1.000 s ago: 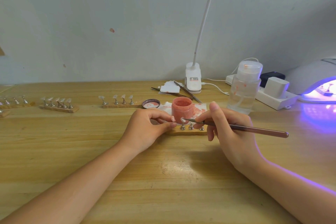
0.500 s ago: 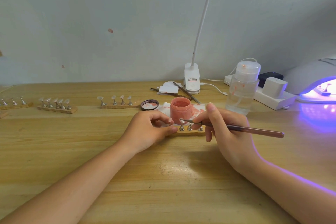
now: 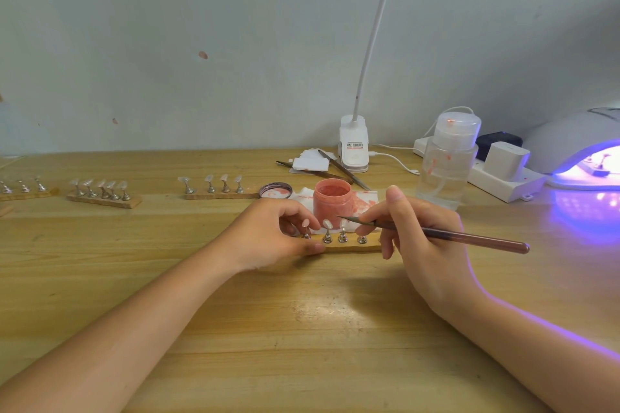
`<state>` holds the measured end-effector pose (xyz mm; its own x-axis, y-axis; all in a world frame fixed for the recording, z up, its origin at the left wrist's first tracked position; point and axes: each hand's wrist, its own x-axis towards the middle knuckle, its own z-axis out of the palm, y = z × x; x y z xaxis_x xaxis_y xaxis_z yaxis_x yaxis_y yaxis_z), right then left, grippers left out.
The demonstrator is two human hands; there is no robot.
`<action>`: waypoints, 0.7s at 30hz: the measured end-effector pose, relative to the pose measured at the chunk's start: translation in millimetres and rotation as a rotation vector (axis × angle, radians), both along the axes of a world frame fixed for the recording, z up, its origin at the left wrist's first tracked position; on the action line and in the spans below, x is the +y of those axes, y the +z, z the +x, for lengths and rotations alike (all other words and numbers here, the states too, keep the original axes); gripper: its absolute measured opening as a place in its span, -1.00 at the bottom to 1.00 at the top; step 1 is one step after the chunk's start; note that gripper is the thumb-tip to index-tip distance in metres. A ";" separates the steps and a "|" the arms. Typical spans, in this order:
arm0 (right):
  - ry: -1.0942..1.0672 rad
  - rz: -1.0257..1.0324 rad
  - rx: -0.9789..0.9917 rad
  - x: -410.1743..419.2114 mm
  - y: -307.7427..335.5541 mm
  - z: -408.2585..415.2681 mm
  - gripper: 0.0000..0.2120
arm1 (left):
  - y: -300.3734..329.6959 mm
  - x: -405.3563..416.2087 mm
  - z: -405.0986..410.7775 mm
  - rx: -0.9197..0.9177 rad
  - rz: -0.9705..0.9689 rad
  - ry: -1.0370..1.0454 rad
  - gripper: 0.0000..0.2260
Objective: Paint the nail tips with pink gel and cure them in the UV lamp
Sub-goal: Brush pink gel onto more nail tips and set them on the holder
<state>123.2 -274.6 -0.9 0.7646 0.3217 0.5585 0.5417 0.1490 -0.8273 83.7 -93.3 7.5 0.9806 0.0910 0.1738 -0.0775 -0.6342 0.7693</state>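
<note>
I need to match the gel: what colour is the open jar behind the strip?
Salmon pink, jar and gel alike; the head view shows it.

Table: near centre, a wooden strip with nail tips on stands; left hand at its left end, right hand at its right end, holding a brush above it. Gel jar just behind the strip; lid left of the jar. Three more strips further left. Bottle right of the jar; UV lamp at far right. Clip lamp behind, against the wall.
</note>
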 end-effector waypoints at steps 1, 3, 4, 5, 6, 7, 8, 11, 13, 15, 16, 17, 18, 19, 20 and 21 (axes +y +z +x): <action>-0.001 0.008 0.001 0.1 0.3 -0.3 -0.63 | 0.0 -0.4 -0.2 0.005 -0.009 -0.009 -0.85; -0.002 0.012 -0.002 0.4 0.8 -0.6 -0.63 | -1.5 -2.3 0.0 -0.004 -0.035 -0.003 -0.86; -0.001 0.011 -0.003 0.5 0.9 -0.6 -0.64 | -2.8 -3.6 0.7 -0.013 -0.047 0.007 -0.86; -0.002 0.010 -0.002 0.6 0.9 -0.4 -0.64 | -4.2 -4.9 1.5 -0.020 -0.057 0.018 -0.85; -0.002 0.011 -0.003 0.6 0.9 -0.3 -0.64 | -5.5 -6.0 2.5 -0.029 -0.065 0.027 -0.85; -0.005 0.011 -0.004 0.7 0.8 -0.2 -0.64 | -6.6 -7.1 3.4 -0.040 -0.075 0.035 -0.85; -0.009 0.011 -0.005 0.8 0.5 0.0 -0.64 | -7.6 -8.1 4.0 -0.055 -0.085 0.042 -0.85; -0.014 0.013 -0.004 0.9 0.5 0.1 -0.63 | -9.5 -11.5 4.3 -0.100 -0.102 0.052 -0.84; -0.013 0.013 -0.002 0.6 0.7 -0.1 -0.63 | -9.7 -14.3 4.1 -0.120 -0.114 0.045 -0.83; -0.014 0.011 -0.005 0.5 1.1 -0.2 -0.64 | -9.9 -15.8 4.3 -0.136 -0.125 0.043 -0.81; -0.013 0.011 -0.006 0.2 1.1 -0.4 -0.64 | -10.2 -16.0 4.3 -0.139 -0.125 0.045 -0.80; -0.013 0.011 -0.006 0.2 1.3 -0.6 -0.65 | -10.4 -16.1 4.3 -0.139 -0.120 0.045 -0.80; -0.013 0.011 -0.007 0.3 1.4 -0.7 -0.65 | -10.9 -16.1 4.1 -0.140 -0.113 0.042 -0.80; -0.013 0.012 -0.007 0.2 1.4 -0.7 -0.65 | -11.6 -16.1 3.9 -0.145 -0.101 0.037 -0.79; -0.013 0.012 -0.009 0.3 1.2 -0.5 -0.65 | -12.3 -16.1 3.7 -0.153 -0.083 0.033 -0.78; -0.014 0.012 -0.011 0.4 1.1 -0.3 -0.65 | -12.7 -16.3 3.3 -0.164 -0.060 0.031 -0.77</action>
<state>122.9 -274.2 0.3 0.7627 0.3042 0.5708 0.5527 0.1516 -0.8194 86.9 -109.6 -5.2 0.9362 0.1359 0.3241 -0.1858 -0.5916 0.7846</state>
